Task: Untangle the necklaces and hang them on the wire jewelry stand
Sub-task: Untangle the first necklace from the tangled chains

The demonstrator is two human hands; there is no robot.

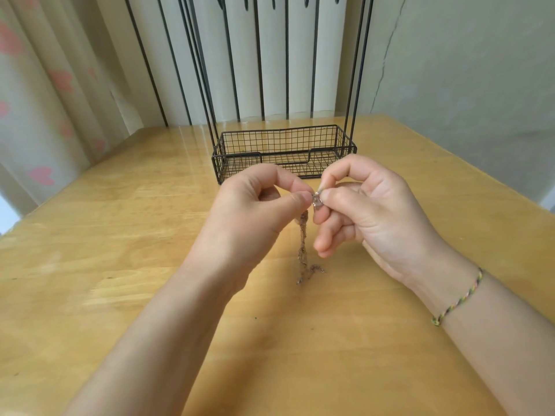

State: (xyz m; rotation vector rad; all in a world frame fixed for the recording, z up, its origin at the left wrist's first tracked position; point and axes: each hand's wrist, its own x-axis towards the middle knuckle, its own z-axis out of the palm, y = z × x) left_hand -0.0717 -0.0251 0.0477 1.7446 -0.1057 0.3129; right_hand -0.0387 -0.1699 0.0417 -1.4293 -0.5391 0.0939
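A tangle of thin brownish necklaces (302,250) hangs from between my two hands, its lower end lying on the wooden table (120,235). My left hand (258,211) pinches the top of the chains between thumb and forefinger. My right hand (369,211) pinches a small silvery pendant or clasp (317,200) at the same spot, fingertips almost touching the left ones. Just behind the hands stands the black wire jewelry stand (285,151), with a mesh basket base and tall uprights running out of the top of the view.
A striped curtain (255,55) hangs behind the stand, with a pink-patterned curtain (45,85) at the left. A grey wall (465,70) is at the right. A braided bracelet (459,298) circles my right wrist. The table's edges run close on both sides.
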